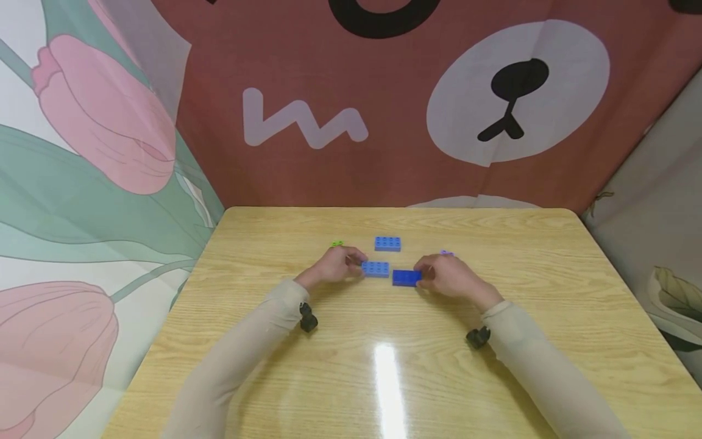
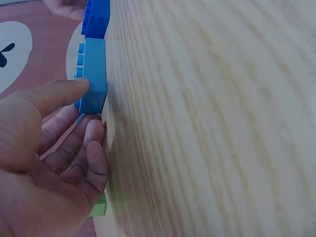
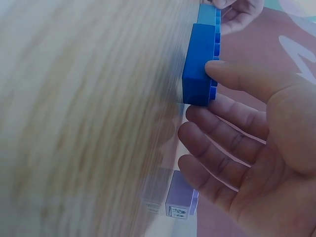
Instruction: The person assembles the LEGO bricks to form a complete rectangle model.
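My left hand pinches the left end of a light blue toy building brick, thumb on its near side and fingers round the far side. In the left wrist view, the same light blue brick stands on the table, its studs up. My right hand holds the right end of a dark blue toy building brick, which also rests on the table. The thumb lies against this dark blue brick in the right wrist view. The two bricks are close together, the dark one slightly nearer me.
Behind them lies another blue brick. A green brick is mostly hidden behind my left hand, and a purple brick sits beyond my right hand. The wooden table ends at a patterned cloth.
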A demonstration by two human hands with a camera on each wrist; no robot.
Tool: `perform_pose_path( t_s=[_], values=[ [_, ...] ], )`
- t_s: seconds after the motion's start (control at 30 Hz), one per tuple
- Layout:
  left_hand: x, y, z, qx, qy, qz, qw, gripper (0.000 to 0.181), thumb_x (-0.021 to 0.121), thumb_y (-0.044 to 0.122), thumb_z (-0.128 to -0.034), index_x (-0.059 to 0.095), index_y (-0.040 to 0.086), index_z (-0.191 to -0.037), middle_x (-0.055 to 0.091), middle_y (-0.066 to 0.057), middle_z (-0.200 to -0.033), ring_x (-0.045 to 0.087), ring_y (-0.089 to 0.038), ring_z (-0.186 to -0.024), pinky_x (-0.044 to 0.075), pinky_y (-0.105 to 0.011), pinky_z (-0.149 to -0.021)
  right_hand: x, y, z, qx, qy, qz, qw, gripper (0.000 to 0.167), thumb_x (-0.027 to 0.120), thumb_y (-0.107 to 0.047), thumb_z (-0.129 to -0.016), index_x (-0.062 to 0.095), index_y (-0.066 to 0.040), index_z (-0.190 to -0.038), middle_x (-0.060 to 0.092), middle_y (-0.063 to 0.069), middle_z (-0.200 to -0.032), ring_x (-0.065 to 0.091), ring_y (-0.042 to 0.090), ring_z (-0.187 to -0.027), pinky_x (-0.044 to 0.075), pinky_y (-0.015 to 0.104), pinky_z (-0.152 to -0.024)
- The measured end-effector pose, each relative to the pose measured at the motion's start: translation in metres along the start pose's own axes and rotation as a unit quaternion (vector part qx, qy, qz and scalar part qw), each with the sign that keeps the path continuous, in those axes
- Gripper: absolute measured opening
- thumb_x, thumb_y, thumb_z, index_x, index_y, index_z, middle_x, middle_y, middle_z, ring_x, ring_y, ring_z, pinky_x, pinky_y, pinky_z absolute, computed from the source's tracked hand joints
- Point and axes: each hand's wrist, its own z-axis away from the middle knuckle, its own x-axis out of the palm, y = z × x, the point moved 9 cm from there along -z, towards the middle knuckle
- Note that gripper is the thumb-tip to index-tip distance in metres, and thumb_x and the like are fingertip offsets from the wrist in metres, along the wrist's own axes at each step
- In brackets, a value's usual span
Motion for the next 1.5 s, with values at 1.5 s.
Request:
perform_pose_path(
  t_s=[1.5],
  values=[
    [0.006, -0.002, -0.003, 0.035, -0.008, 0.026, 0.999, 0.032, 0.077, 0.019, -0.0886, 0.07, 0.014, -0.119, 0.072, -0.005, -0.115, 0.067, -0.02, -0.106, 0.056, -0.028, -0.087, -0.001, 0.003, -0.013, 0.026, -0.005, -0.011, 0.9996, 0.031, 0.076, -0.024, -0.089, 0.071, -0.011, -0.117, 0.074, 0.005, -0.104, 0.068, 0.019, -0.093, 0.056, 0.043, -0.084]
  ],
)
